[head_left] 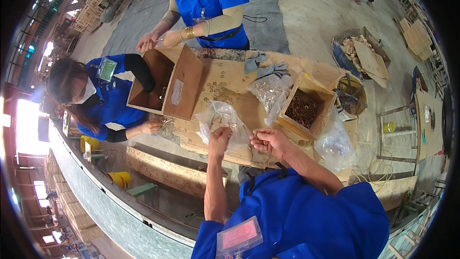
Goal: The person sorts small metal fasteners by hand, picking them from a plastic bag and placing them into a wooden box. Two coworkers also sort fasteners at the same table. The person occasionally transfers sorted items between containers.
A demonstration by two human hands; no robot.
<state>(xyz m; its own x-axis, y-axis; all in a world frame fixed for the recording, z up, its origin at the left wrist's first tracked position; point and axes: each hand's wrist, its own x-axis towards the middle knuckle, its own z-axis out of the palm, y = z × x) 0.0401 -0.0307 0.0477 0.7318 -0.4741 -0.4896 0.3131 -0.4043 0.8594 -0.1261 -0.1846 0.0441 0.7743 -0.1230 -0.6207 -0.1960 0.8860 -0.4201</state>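
Clear plastic bag [225, 113], crumpled and see-through, lies on the wooden counter [235, 74] directly in front of the person, at the near edge and between the two hands. The left hand [219, 141] has its fingers clenched on the bag's near edge. The right hand [271, 143] is at the bag's right corner, its fingers curled inward (whether they pinch the film or some small piece, I cannot tell).

Beyond the bag, small ring-shaped washers [218, 88] are scattered over the wood. To the right sit a second plastic bag [273, 91] with metal pieces inside, a pair of grey gloves [266, 69] just behind it, and an open wooden box [294, 127] of brownish screws. On the left stands a larger wooden box [187, 86]; a masked co-worker [110, 96] reaches one arm into it, while another co-worker [211, 0] stands behind, hands near its top edge.
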